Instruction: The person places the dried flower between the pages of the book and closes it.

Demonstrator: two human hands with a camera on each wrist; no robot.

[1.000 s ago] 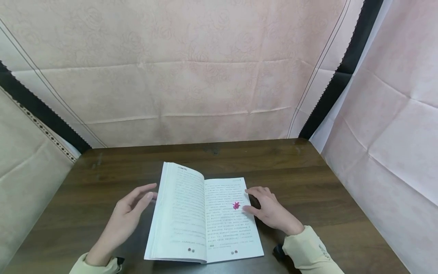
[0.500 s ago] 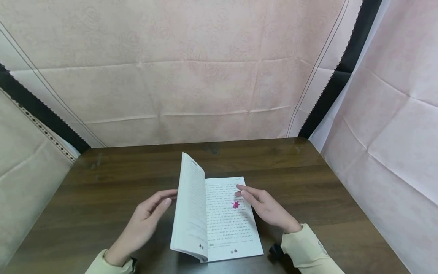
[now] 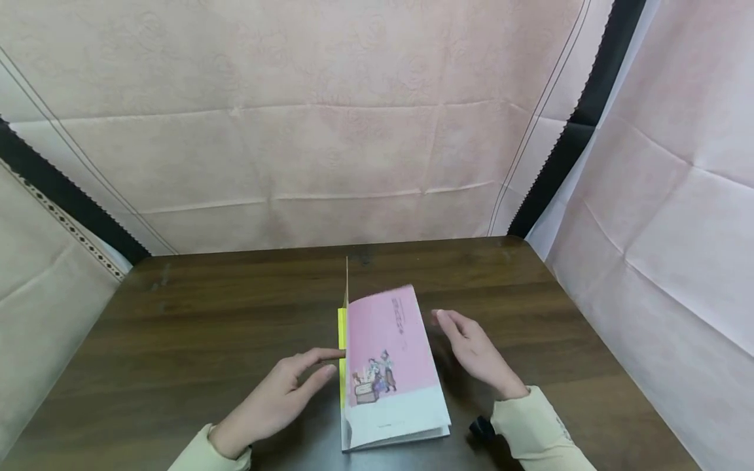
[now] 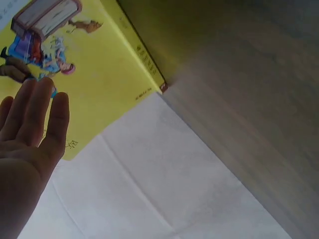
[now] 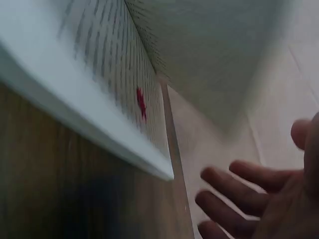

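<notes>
A paperback book (image 3: pixel 391 340) lies on the table, turned to a pink and white page with small drawn figures. Along its left side the yellow cover (image 3: pixel 342 366) stands nearly upright, seen edge-on. My left hand (image 3: pixel 277 399) has its index finger stretched out against that cover. In the left wrist view, the cover's outer face (image 4: pixel 114 64) shows a cartoon picture beside the fingers. Just right of the book, apart from it, my right hand (image 3: pixel 477 353) is held with fingers loosely extended. The right wrist view catches a small red leaf-like shape (image 5: pixel 141 104) on a printed page under blurred, lifted pages.
The book rests on a dark brown wooden table (image 3: pixel 235 307). A pale pink patterned cloth (image 3: pixel 324 150) hangs behind its far edge, with further cloth panels on both sides. A small black object (image 3: pixel 482 428) sits by the right sleeve.
The left-hand pages have swung over to the right, covering the printed page with the red shape. My left hand followed rightward. The right hand has drawn off the page to the book's right.
</notes>
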